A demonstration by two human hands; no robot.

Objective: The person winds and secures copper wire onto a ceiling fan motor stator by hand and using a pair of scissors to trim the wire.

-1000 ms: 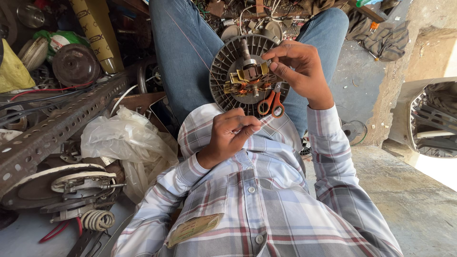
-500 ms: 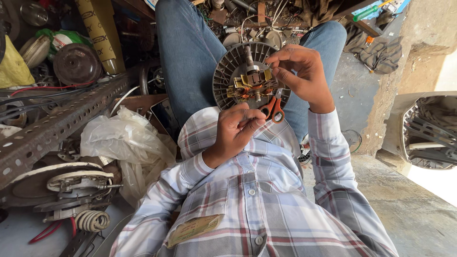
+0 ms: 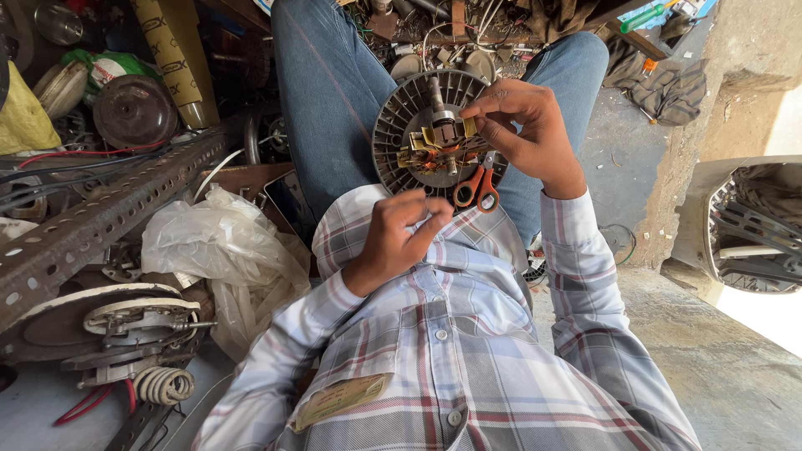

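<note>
A round finned fan motor (image 3: 418,125) is propped on the lap, shaft pointing upward. It is pinched by the right hand (image 3: 526,134); the left hand (image 3: 401,234), fingers curled together, is just below near orange-handled scissors (image 3: 476,188).

A long-sleeved plaid shirt (image 3: 468,351) in grey, white and red, white-buttoned, is worn with blue jeans (image 3: 334,92); cuffs are buttoned at both wrists.
</note>
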